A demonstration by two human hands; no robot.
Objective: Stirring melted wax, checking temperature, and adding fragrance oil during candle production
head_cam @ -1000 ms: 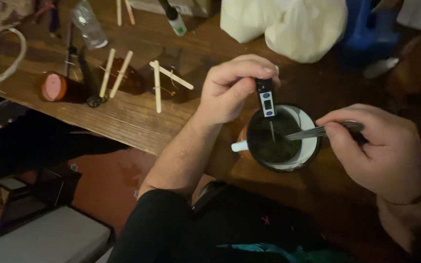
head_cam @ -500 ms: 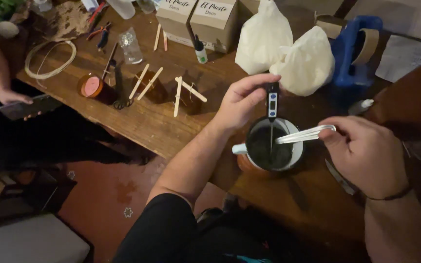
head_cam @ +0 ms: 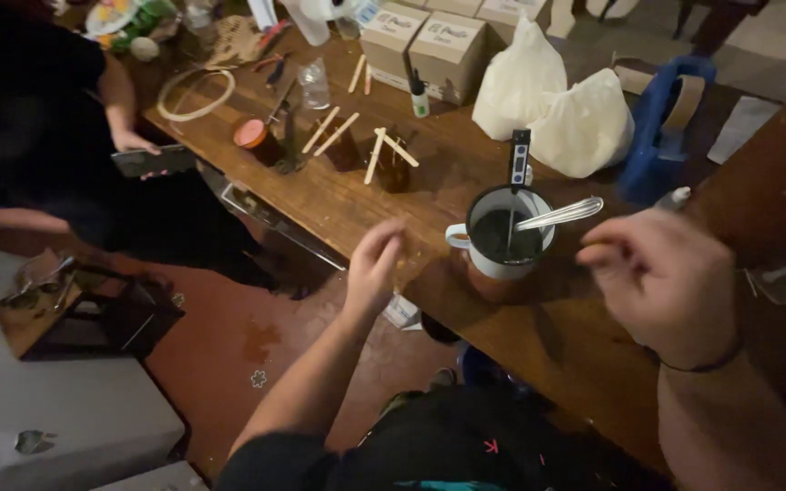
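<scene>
A white enamel mug with dark liquid stands near the front edge of the wooden table. A black digital thermometer leans upright in it, and a metal spoon rests across its rim, handle to the right. My left hand hovers empty over the table edge, left of the mug, fingers apart. To the mug's right, my right hand is blurred, loosely curled and just below the spoon handle without touching it.
Two amber jars topped with wooden sticks and a pink-lidded jar stand further back. Behind them are cardboard boxes, white bags and a blue container. Another person's hand holds a phone at the left.
My left hand let go of the thermometer and dropped back to the table edge. My right hand released the spoon. The view pulled back and shows more of the table.
</scene>
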